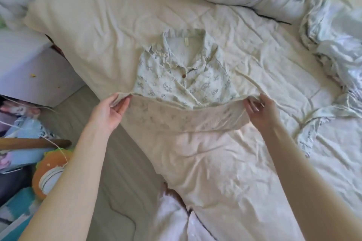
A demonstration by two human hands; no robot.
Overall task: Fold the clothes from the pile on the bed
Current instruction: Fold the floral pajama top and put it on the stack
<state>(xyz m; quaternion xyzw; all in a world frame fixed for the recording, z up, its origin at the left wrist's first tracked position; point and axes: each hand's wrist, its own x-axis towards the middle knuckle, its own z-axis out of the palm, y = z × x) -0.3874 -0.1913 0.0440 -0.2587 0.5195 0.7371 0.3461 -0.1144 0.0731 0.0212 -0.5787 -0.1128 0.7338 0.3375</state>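
A printed pyjama shirt [182,76] is spread collar-far at the middle of the bed [215,162]. Its near hem is pinched at each corner by the left hand [109,111] and the right hand [260,111] and lifted taut, seemingly so it can be folded evenly towards the collar.

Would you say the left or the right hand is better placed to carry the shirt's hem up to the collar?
Neither alone: left hand and right hand each grip a hem corner of the shirt, level with each other.

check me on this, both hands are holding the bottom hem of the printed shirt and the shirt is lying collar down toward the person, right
Not quite. The head view shows the printed shirt lying with its collar away from the person, toward the pillow. The rest holds: the left hand and right hand each grip a corner of the bottom hem.
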